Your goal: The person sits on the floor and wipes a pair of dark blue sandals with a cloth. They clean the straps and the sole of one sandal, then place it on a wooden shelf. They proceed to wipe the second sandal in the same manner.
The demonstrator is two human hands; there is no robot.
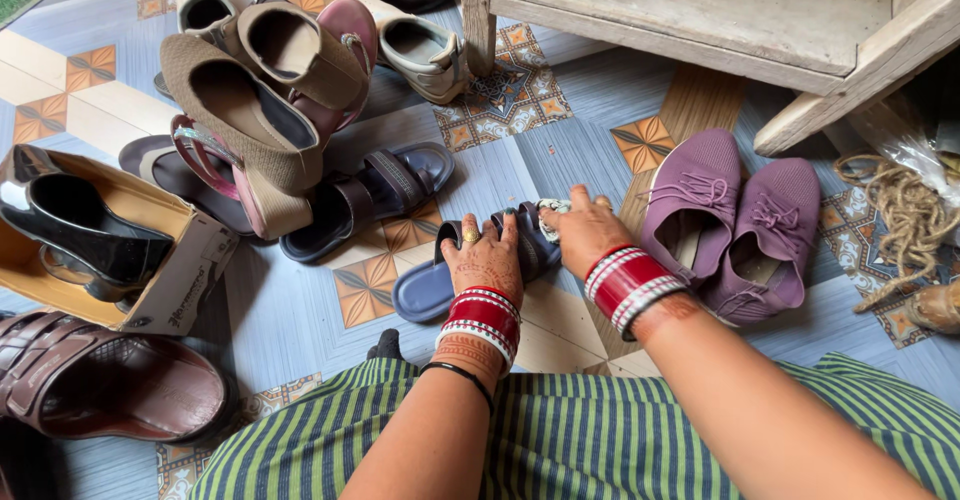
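Note:
A navy blue sandal [425, 290] lies on the patterned tiled floor in front of me. My left hand [487, 258], with red and white bangles, rests flat on its straps, fingers spread. My right hand [583, 230], also in red bangles, presses on the sandal's far end near a pale buckle [548, 210]. Just right of that hand stands a pair of purple knit shoes [735, 222]. A second dark blue sandal [370, 198] lies to the upper left.
A heap of beige and pink shoes [265, 90] lies at the upper left. An open cardboard box [180, 280] holds black heels. Brown sandals [100, 380] lie at the lower left. A wooden rack [700, 15] stands behind, coiled rope [905, 215] at right.

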